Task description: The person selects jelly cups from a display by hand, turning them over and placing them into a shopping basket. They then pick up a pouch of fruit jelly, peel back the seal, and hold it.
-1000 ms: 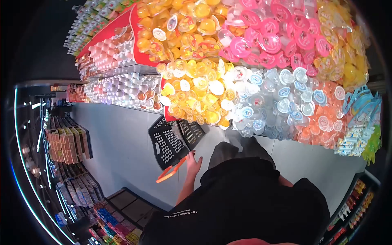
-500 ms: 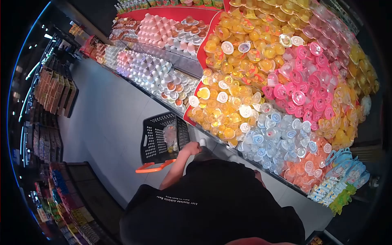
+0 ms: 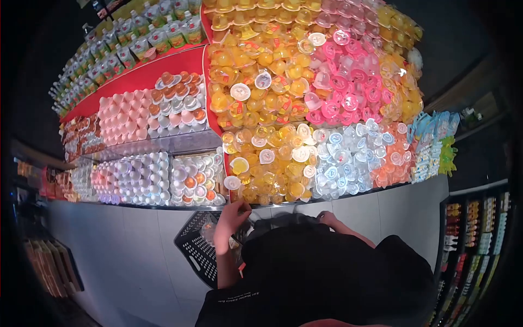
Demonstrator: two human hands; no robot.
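Note:
My left hand (image 3: pixel 233 215) is raised over the inner side of the black basket (image 3: pixel 199 248), just below the front edge of the yellow jelly cups (image 3: pixel 267 180). Its fingers are curled together; whatever they hold, if anything, is too small to make out. Near the right side of my body, my right hand (image 3: pixel 328 219) shows only in part, below the pale blue jelly cups (image 3: pixel 343 163), and its fingers are not clear. Inside the basket lies a clear bag (image 3: pixel 209 230) with some small items. My forearm hides part of the basket.
Pink jelly cups (image 3: pixel 348 82) are heaped above the blue ones. Egg-shaped pink cups (image 3: pixel 124 117) and white cups (image 3: pixel 131 174) fill trays at the left, with pouches (image 3: pixel 158 38) above. Stocked shelves (image 3: pixel 471 250) stand at the right, brown boxes (image 3: pixel 52 267) at the lower left.
The view has turned, so the display now runs nearly level across it. My left hand has risen to the display's front edge, and more of my right hand shows. The basket sits closer to my body.

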